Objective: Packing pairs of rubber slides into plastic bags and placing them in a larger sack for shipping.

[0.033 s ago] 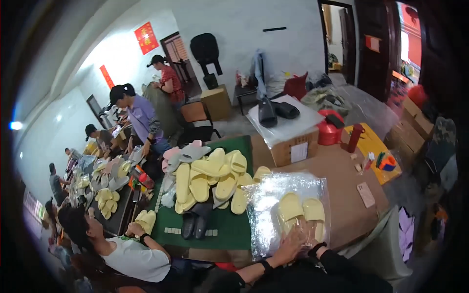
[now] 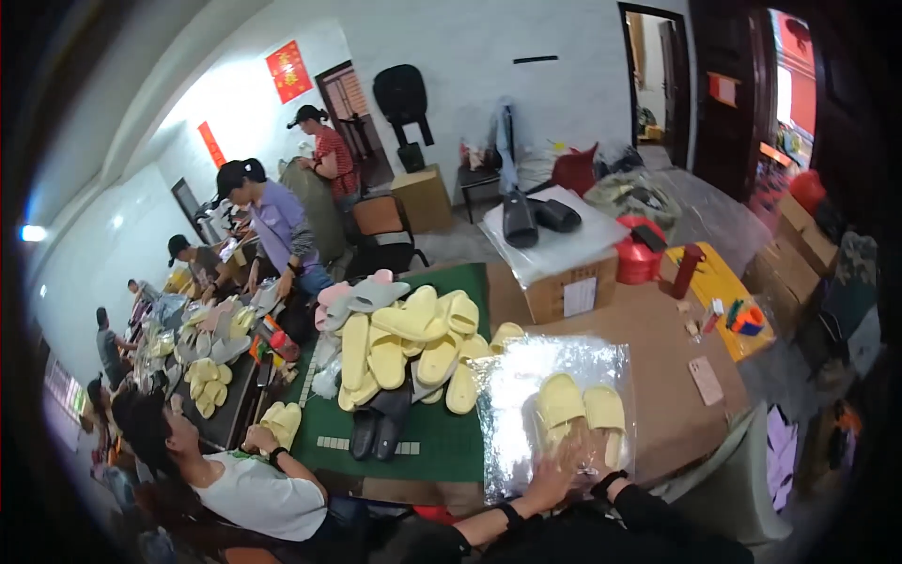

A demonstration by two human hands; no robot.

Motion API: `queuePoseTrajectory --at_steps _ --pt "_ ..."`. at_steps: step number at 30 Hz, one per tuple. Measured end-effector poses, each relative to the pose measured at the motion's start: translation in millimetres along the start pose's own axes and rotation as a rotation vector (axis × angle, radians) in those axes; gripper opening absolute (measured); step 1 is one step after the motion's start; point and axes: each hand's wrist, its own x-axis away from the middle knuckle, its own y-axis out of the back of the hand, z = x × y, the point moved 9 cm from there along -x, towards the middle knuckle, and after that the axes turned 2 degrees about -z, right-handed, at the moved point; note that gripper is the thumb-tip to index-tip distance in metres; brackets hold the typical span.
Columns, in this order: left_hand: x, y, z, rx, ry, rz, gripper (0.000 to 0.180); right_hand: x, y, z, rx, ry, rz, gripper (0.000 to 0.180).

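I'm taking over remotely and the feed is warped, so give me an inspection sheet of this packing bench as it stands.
Surface: brown cardboard-covered table with a green mat on its left part.
Job's things: a pair of yellow slippers inside a clear plastic bag lying flat on the table.
Clutter: heap of loose yellow slippers, a black pair, cardboard box, red bucket.
Grippers: left hand and right hand both rest at the bag's near end, fingers inside or on it; grip unclear.
Cables: nothing seen.
Surroundings: several co-workers sorting slippers along the left; open doorway behind.
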Motion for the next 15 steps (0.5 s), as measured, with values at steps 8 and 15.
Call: queuePoseTrajectory --at_steps 8,15 --pt "41 -38 119 0.857 0.559 -0.187 0.067 14 -31 2 0.061 0.076 -0.024 0.049" --pt "53 -41 120 0.751 0.599 -0.135 0.068 5 -45 1 0.111 0.103 -0.057 0.052"
